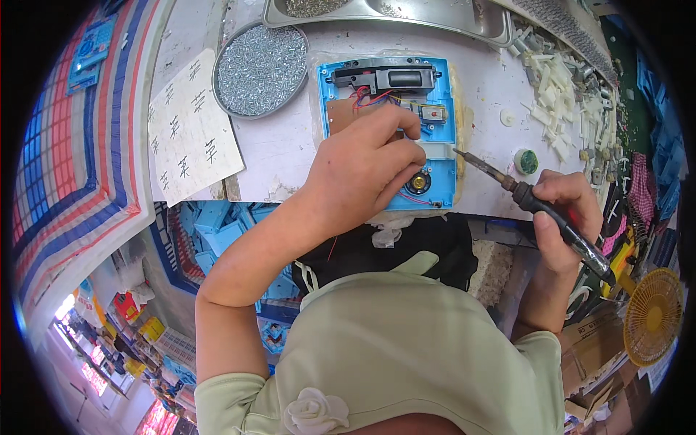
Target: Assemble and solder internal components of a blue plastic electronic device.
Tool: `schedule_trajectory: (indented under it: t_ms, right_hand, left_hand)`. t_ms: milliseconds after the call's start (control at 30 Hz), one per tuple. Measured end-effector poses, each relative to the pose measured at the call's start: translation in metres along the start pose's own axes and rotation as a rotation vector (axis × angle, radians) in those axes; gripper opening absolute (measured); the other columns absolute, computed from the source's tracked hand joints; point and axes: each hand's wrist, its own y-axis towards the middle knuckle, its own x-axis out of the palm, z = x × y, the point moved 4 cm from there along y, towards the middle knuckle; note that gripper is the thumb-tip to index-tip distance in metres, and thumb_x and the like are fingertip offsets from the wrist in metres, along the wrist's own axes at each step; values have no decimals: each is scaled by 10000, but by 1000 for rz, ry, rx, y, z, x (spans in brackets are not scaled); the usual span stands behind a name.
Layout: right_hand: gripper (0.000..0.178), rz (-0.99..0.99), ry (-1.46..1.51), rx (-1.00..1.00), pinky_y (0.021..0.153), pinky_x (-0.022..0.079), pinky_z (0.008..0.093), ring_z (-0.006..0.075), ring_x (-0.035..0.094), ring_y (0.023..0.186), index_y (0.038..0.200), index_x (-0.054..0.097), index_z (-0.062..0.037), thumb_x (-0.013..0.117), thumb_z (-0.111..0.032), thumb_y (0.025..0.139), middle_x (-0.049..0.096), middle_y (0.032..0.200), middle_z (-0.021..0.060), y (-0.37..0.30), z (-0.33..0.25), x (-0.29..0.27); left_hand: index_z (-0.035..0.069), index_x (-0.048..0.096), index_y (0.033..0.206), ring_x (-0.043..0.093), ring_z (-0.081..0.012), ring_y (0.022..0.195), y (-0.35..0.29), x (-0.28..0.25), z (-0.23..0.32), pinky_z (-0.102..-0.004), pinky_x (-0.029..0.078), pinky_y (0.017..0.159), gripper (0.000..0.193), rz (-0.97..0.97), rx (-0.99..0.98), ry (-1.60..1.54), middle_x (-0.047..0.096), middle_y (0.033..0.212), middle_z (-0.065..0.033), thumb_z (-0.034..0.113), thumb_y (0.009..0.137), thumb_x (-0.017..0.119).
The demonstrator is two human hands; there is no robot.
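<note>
The right hand [569,217] is closed round the grip of an iron [500,175], and the left hand [366,156] is bent over the middle of a blue case [442,192], its fingers curled; whether they pinch anything I cannot tell. The case lies on the table [272,168] straight ahead of the person, directly under the left hand, the nearer of the two; from the right hand it lies to the left and a little farther away, with the iron spanning the gap. The iron's long axis slants from lower right to upper left, its tip pointing at the case, just by the right rim and level with a pale strip [437,151]. The case looks nearly square, its slightly longer axis running away from the person, with the speaker [418,183] at the near end and the black unit [388,77] at the far end
</note>
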Motion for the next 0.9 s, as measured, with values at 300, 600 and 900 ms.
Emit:
schedule_trajectory:
  t_ms: [300,600,900]
  right_hand:
    - [276,-147,-9,-119,510,373,251,106,509,527,959,687,33,741,-134,746,653,758,60,11,-6,24]
    - [260,-176,-40,-127,497,380,260,123,517,506,935,691,20,743,-121,723,650,739,65,15,-6,30]
    - [255,-217,-128,-113,490,389,272,147,530,492,919,690,-15,750,-120,695,638,702,59,17,-10,33]
  left_hand:
    - [50,658,916,649,-278,877,0,2,0,-357,532,742,191,-42,27,43,605,1092,-111,-29,777,762]
    - [54,641,913,638,-279,868,0,3,0,-365,532,730,208,-27,47,78,610,1097,-108,-18,761,764]
    - [60,646,906,633,-273,867,-1,4,0,-367,531,727,205,-25,48,91,613,1101,-102,-15,756,765]
